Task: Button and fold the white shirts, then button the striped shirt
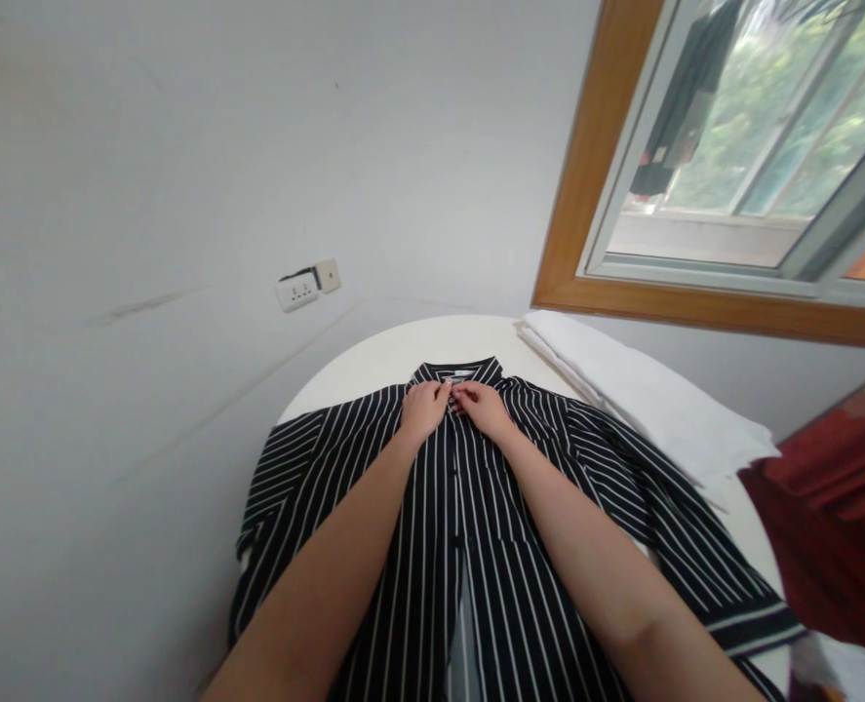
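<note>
A black shirt with white stripes (432,517) lies spread front side up on a round white table (432,336), its collar (489,370) toward the wall. Both hands meet at the front just below the collar. My left hand (424,408) has its fingers closed on the shirt's edge near the neck. Beside it, my right hand (482,408) pinches the shirt at the same place with bent fingers. Whatever small part sits between the fingertips is hidden. Lower down, the shirt front parts and shows a grey strip. One sleeve (710,546) stretches out to the right.
Folded white cloth (637,390) lies at the table's back right. Behind stands a white wall with a power socket (298,291). A wood-framed window (695,300) is at upper right. Dark red fabric (834,487) hangs or lies beyond the table's right edge.
</note>
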`<state>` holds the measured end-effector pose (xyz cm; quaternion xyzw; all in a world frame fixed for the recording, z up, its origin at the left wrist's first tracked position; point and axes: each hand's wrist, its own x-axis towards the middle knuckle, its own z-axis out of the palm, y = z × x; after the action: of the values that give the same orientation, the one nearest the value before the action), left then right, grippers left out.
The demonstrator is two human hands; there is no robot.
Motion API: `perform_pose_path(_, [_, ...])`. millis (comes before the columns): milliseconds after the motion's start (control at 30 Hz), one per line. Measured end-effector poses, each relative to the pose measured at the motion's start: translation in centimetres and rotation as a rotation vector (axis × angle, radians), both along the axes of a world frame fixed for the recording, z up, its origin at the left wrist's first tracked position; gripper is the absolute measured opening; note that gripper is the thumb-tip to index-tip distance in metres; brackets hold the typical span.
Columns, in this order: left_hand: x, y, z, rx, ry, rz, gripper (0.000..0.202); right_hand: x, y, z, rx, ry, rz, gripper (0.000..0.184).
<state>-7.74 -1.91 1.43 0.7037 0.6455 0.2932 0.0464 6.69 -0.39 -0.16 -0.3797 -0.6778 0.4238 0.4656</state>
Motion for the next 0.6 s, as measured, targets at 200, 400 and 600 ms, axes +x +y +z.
perform_pose_path(200, [-0.1, 0.1, -0.1, 0.003, 0.016, -0.016, 0.040, -0.1, -0.3, 0.4, -0.039, -0.003, -0.014, 0.020])
perform_pose_path(400, [-0.1, 0.0, 0.1, -0.011, 0.055, -0.005, 0.037, -0.2, -0.1, 0.1, -0.028, -0.021, -0.030, 0.017])
perform_pose_path(600, [0.1, -0.3, 0.3, -0.013, 0.054, 0.038, 0.035, -0.4, 0.4, -0.7, 0.034, -0.049, -0.075, 0.013])
